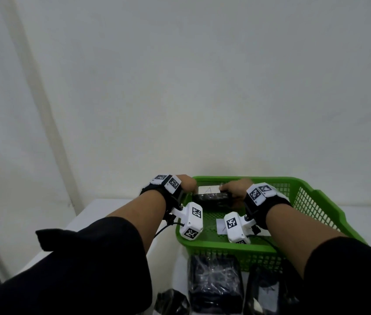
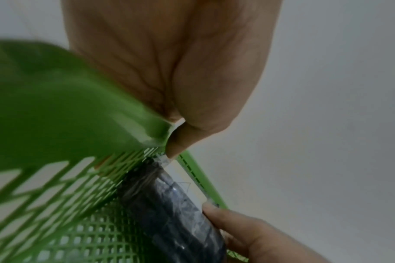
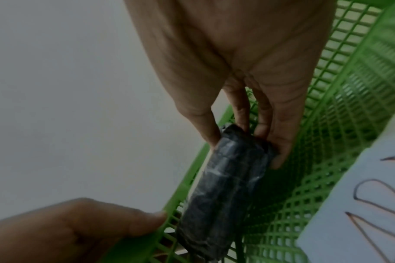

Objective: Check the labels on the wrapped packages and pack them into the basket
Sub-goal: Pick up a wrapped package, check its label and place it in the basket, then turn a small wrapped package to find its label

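Note:
A black wrapped package (image 1: 211,198) stands on edge inside the green basket (image 1: 311,208), against its far wall. A white label marked "A" (image 1: 208,189) shows on its far side. My right hand (image 1: 232,189) grips the package's right end between thumb and fingers (image 3: 241,117). My left hand (image 1: 188,184) is at the basket's far left corner. Its thumb (image 2: 176,146) pinches the wrap at the package's (image 2: 169,204) left end, and the green rim (image 2: 57,106) hides its fingers.
A white sheet with pen marks (image 1: 222,226) lies on the basket floor and fills the right of the right wrist view (image 3: 361,195). Three more black wrapped packages (image 1: 214,283) (image 1: 264,292) (image 1: 170,303) lie on the white table in front of the basket. A wall stands close behind.

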